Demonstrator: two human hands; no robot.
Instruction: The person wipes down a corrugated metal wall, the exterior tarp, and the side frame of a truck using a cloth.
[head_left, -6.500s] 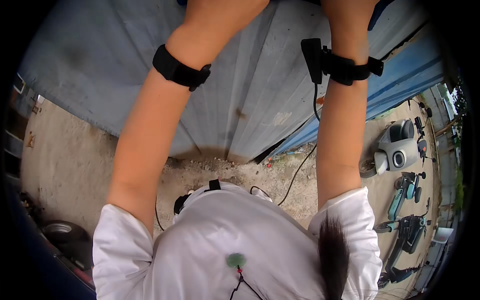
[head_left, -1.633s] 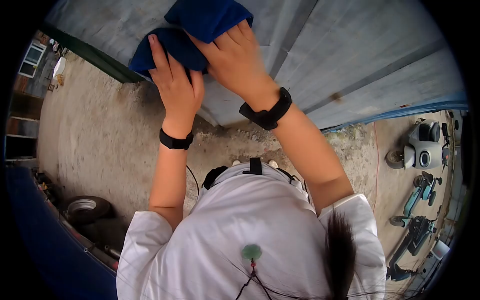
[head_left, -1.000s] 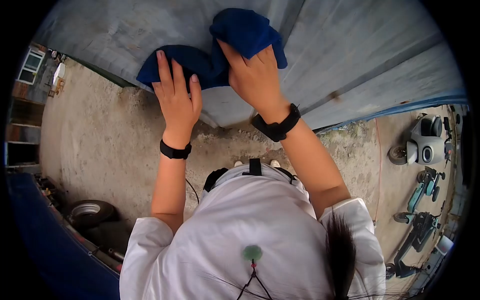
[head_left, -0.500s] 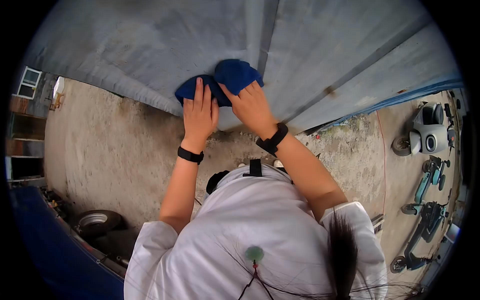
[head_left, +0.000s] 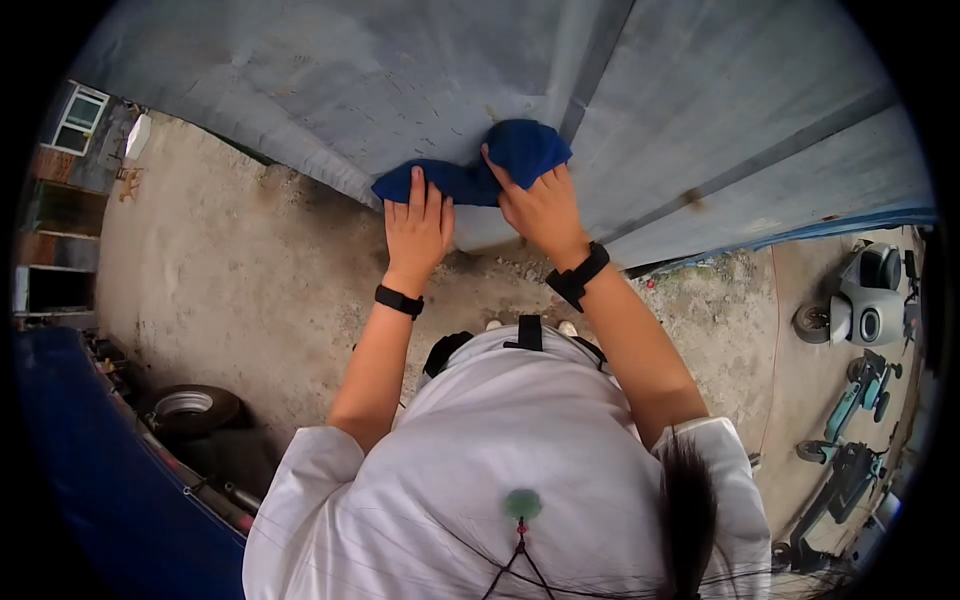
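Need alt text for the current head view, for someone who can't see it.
A person's left hand and right hand hold a blue cloth against a grey ribbed panel. A tyre lies at left; a grey scooter stands at right.

the grey metal panel (head_left: 720,120) bears the blue cloth (head_left: 528,152) against its surface, and the dusty ground (head_left: 230,250) below supports the person's shoes (head_left: 568,328), a grey scooter (head_left: 866,302) and two teal-and-black two-wheelers (head_left: 858,400) at right.

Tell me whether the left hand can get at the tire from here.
Probably not: the left hand is up on the blue cloth against the metal wall, while the tire lies low, off to the left.
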